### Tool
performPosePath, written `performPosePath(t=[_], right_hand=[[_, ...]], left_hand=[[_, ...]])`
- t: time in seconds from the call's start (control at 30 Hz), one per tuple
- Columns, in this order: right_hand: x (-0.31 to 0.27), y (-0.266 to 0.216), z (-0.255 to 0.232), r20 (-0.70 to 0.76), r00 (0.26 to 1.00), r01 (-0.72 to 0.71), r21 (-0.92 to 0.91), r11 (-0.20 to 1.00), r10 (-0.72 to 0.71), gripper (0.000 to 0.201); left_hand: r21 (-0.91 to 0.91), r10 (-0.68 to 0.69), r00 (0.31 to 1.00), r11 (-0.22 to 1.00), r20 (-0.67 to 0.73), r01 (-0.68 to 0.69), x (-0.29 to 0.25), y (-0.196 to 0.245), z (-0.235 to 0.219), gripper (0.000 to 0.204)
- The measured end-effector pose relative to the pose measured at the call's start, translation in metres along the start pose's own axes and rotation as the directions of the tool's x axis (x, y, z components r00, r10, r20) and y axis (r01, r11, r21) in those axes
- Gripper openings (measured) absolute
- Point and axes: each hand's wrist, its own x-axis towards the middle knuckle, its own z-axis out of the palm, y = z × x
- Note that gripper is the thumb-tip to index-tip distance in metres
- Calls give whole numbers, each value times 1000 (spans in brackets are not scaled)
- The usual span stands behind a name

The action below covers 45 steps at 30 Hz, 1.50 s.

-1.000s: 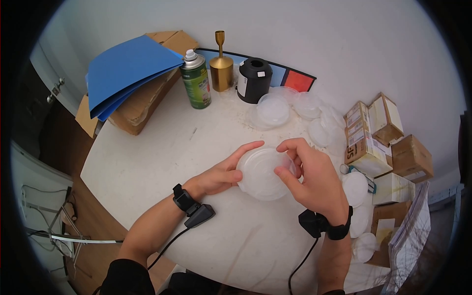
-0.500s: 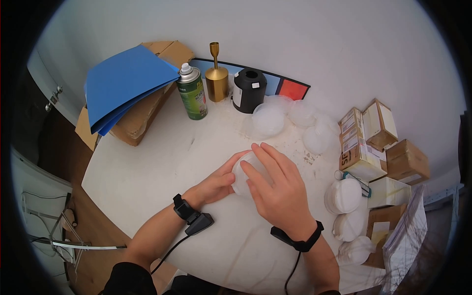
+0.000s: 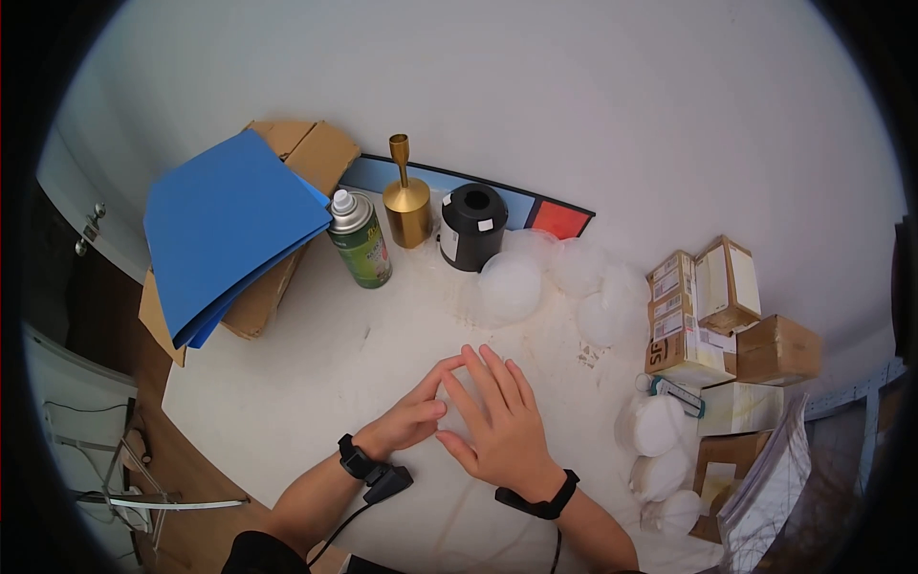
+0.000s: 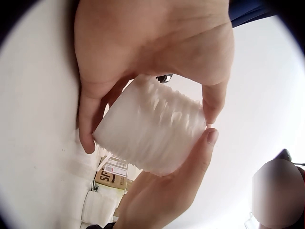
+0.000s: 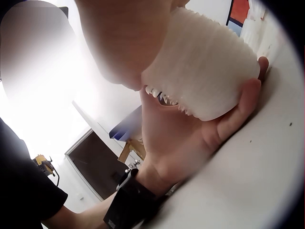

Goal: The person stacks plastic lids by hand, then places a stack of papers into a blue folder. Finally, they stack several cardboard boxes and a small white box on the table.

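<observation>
Stack in head view: a translucent stack (image 3: 469, 385) sits between the hands, mostly covered by the right hand (image 3: 507, 440).
Left hand: the left hand (image 3: 411, 423) grips its side, thumb apart from fingers.
Right hand: fingers straight and spread over it.
Behind the hands: pale discs (image 3: 512, 287), black container (image 3: 474, 230), gold candlestick (image 3: 409, 215) and spray can (image 3: 365, 253); blue sheets (image 3: 229, 230) lie over a cardboard box (image 3: 316, 158).
To the right: parcels (image 3: 776, 352) and pale round stacks (image 3: 658, 426).
Can label: green, lettering too small to read.
Ruffled stack in left wrist view: tilted, its rippled side between left thumb and fingers; the right hand's thumb touches its edge from below.
Parcel writing: "SF" in bold on the brown parcel (image 4: 110, 177).
Stack in right wrist view: the left hand cups it from beneath; the right hand is above, its fingertips hidden.
</observation>
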Motion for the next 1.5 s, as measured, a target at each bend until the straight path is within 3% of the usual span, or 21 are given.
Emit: performPosePath(t=[0.03, 0.13, 0.2, 0.27, 0.37, 0.47, 0.67, 0.77, 0.87, 0.97, 1.07, 1.17, 1.27, 1.37, 1.5], right_hand=[[5, 0, -2, -10, 1000, 1, 54, 999, 0, 57], [34, 21, -29, -296, 925, -120, 371, 921, 240, 50], [54, 54, -39, -229, 842, -412, 312, 856, 488, 38], [64, 96, -39, -130, 779, -610, 70, 789, 614, 28], [84, 135, -26, -284, 738, -649, -53, 759, 612, 24], [101, 136, -19, -192, 649, -753, -26, 657, 736, 24], [87, 145, 29, -355, 606, -746, 57, 663, 712, 22], [78, 155, 41, -308, 577, -727, 228, 647, 757, 19], [76, 154, 27, -296, 583, -676, 340, 653, 757, 15], [71, 155, 9, -235, 492, -684, 491, 539, 839, 20], [61, 156, -6, -216, 463, -533, 708, 465, 860, 16], [65, 127, -36, -156, 461, -402, 841, 363, 874, 17], [71, 101, -43, -182, 482, -278, 896, 347, 857, 20], [70, 87, -42, -161, 554, -263, 897, 355, 817, 24], [67, 64, -36, -177, 512, -261, 900, 348, 841, 22]], left_hand=[[108, 48, 998, 993, -51, -42, -1, 1, -1, 104], [-41, 128, 992, 991, 15, -128, 5, 6, -10, 104], [-67, 164, 986, 984, -27, -166, 5, 13, -15, 103], [-117, 189, 980, 974, -66, -195, 5, 16, -21, 102], [-190, 202, 975, 958, -94, -216, 10, 14, -41, 101], [-215, 181, 979, 956, -95, -198, 9, 18, -50, 101], [-209, 87, 994, 973, -68, -99, 23, 40, -59, 99], [-131, 76, 996, 988, -41, -81, 49, 54, -73, 99], [-168, 31, 999, 985, -30, -35, 59, 64, -71, 99], [-158, 33, 998, 987, -55, -41, 57, 59, -75, 99], [-152, 31, 998, 988, -58, -39, 52, 53, -78, 99], [-94, 24, 998, 995, -57, -30, 54, 61, -60, 98], [-32, 26, 997, 999, -69, -28, 54, 63, -48, 96], [23, 50, 996, 999, -67, -49, 52, 64, -43, 94], [-58, 28, 999, 998, -24, -29, 45, 66, -44, 93]])
